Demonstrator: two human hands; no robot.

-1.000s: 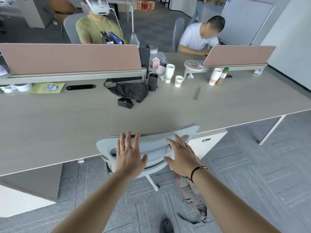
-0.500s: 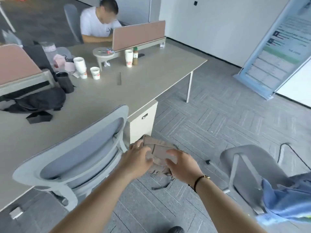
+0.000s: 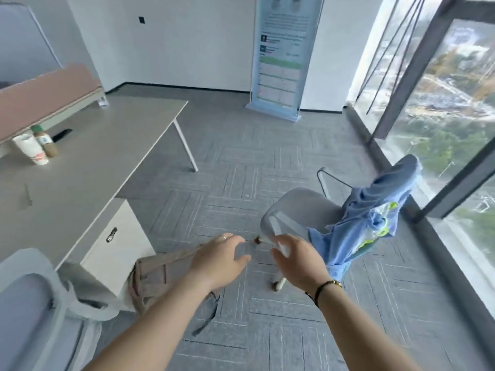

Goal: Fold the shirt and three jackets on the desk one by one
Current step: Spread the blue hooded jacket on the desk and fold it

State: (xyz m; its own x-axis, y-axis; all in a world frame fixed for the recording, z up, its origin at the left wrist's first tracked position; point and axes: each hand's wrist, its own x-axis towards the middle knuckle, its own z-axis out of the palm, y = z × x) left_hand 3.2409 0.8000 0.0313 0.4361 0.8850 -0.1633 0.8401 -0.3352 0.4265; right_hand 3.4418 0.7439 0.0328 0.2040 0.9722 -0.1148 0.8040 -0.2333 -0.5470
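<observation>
Matt wood-look desk [image 3: 88, 167], soft blue cloth shirt [image 3: 367, 223], grey plastic chair [image 3: 297, 210]

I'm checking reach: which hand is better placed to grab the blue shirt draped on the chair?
The right hand, probably. It hovers open just beside the blue shirt hanging off the grey chair, while the left hand is farther away, above the beige jacket.
</observation>
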